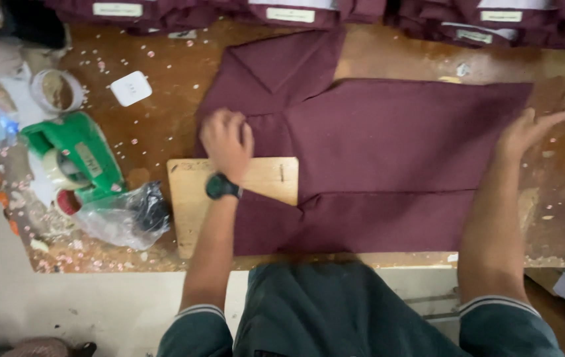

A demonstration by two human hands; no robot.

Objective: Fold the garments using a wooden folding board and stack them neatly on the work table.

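Along the far edge of the table (163, 119), beyond both hands, folded maroon garments (428, 20) are lying in a row, each bearing a small pale rectangular label (118, 9). A small white rounded square tag (131, 88) is lying on the bare wood, up and to the left of the left hand (227, 141). Farther left of that hand, a green tape dispenser (74, 155) is sitting beside a round clear container (57, 90), and a crumpled clear plastic bag (123, 215) is lying just below the dispenser.

The maroon shirt (388, 145) is lying spread flat between the two hands, its sleeve folded over near the collar end. The left hand, wearing a dark wristwatch (221, 186), is curled closed and pressing down on the shirt, right where the cloth is meeting a pale wooden folding board (193, 198) that is poking out from under it. The right hand (533, 129) is lying open, fingers stretched flat, resting at the shirt's right edge and touching it.
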